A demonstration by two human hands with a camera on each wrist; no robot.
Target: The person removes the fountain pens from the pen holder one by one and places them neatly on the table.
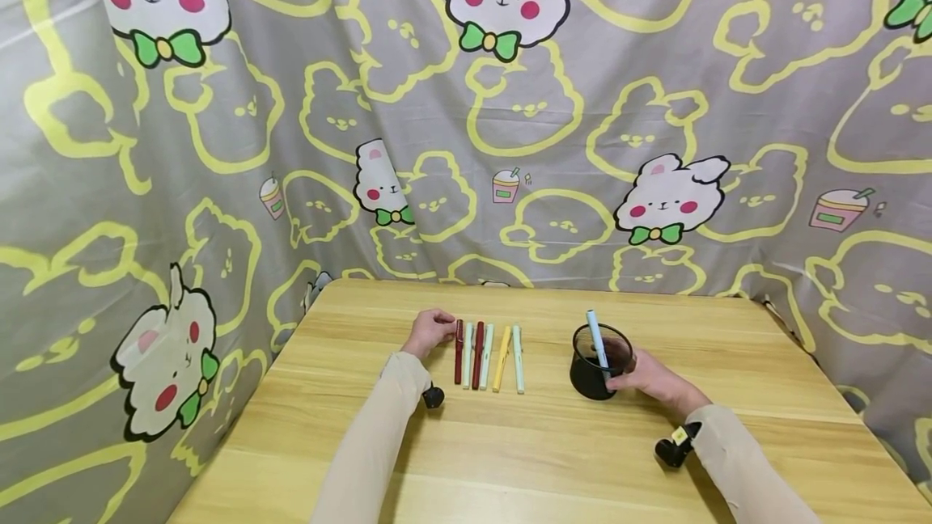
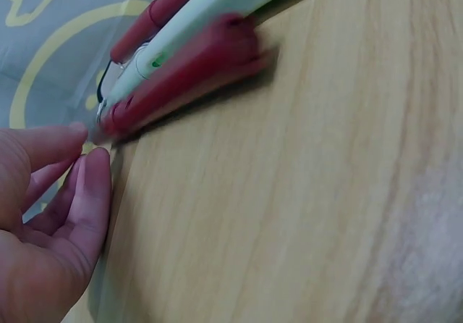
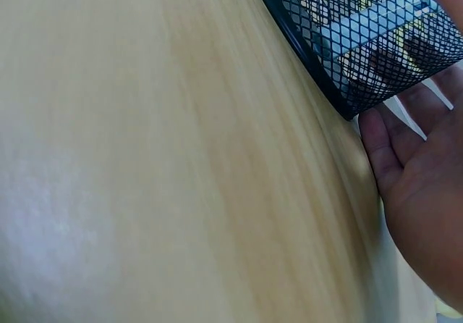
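Observation:
Thumb and fingers of my left hand (image 1: 431, 331) pinch the far end of a dark red pen (image 1: 459, 352), the leftmost of a row lying on the table. That pen is blurred in the left wrist view, where the hand (image 2: 54, 214) meets its tip. Beside it lie a pale green pen (image 1: 468, 356), another dark red pen (image 1: 477, 356), more pale green ones and a yellow pen (image 1: 501, 359). My right hand (image 1: 651, 378) grips a black mesh pen holder (image 1: 591, 385) from its right side. One light blue pen (image 1: 596, 336) leans inside the holder, its top above the rim.
The wooden table (image 1: 510, 459) reaches back to a grey patterned curtain (image 1: 539, 120), which also hangs along the left side. Black wrist cameras sit under both sleeves. Bare wood lies between the pen row and the holder.

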